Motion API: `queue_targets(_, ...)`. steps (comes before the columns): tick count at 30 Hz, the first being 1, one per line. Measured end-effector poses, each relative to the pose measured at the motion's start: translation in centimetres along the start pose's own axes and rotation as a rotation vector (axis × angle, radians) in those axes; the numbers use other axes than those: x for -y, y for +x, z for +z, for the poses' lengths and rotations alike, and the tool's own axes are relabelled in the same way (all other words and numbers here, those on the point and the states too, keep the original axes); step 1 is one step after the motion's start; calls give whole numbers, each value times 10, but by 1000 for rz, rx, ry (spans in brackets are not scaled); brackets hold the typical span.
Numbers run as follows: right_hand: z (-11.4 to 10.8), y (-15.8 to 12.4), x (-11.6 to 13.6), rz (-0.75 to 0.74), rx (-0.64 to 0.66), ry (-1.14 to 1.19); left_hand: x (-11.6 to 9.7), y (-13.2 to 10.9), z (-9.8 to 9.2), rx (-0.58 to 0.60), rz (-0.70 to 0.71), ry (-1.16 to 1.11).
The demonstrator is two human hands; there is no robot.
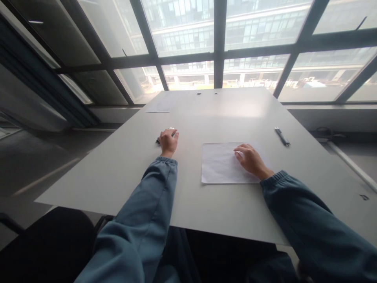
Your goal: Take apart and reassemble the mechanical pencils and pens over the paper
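Observation:
My left hand (169, 142) is closed over a dark pen (158, 141) on the white table, and the pen's ends show at either side of the fingers. Most of its length is hidden under the hand. To the right, my right hand (249, 159) lies on a sheet of white paper (216, 165), thumb apart from the loosely bent fingers, with nothing seen in it. The sheet looks slightly wrinkled, and its right part is covered by the hand. Beyond that hand lies another dark pen (282, 136), touched by neither hand.
The white table (188, 200) reaches toward large framed windows (218, 43). Another sheet of paper (159, 105) lies near its far left edge. A small dark mark or object (364, 197) is at the right. A black chair (50, 239) stands at the lower left.

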State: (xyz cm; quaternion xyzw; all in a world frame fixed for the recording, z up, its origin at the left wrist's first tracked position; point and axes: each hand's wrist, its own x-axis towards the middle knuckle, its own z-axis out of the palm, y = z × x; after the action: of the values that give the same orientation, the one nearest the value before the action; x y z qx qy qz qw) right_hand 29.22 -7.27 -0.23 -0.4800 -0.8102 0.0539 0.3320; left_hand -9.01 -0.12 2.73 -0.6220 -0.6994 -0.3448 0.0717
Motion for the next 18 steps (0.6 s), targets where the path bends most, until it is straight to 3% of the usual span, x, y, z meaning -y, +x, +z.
queue_targets(6, 0, 0, -3, 7, -1, 2, 32, 9, -3, 32, -214, 132)
queue_targets(18, -2, 0, 1, 6, -19, 17, 41, 12, 7, 85, -265, 221)
